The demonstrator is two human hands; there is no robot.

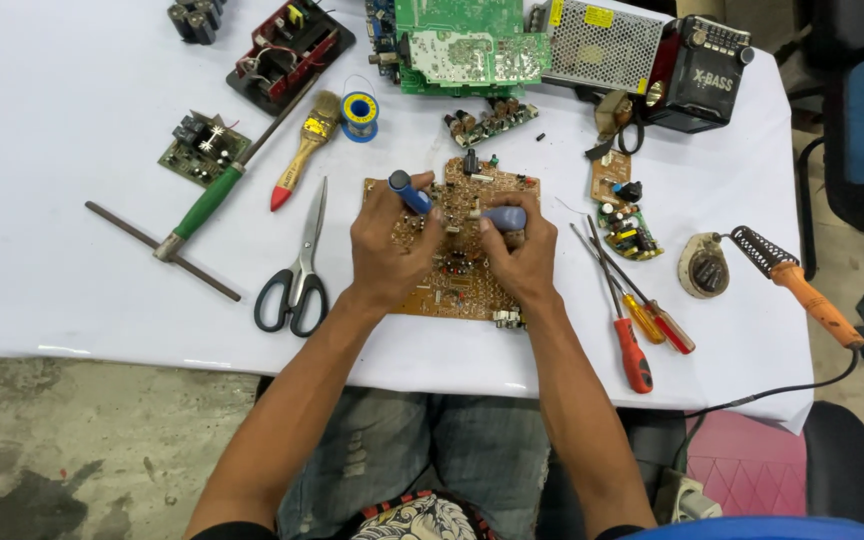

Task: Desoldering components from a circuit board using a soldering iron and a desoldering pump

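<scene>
Left hand (389, 247) and right hand (520, 250) close together, fingers curled.

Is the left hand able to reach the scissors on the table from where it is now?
Probably yes. The scissors lie just beside the left hand, with only bare white table between them. But that hand holds a blue tool over the brown circuit board, so it must put this down first.
</scene>
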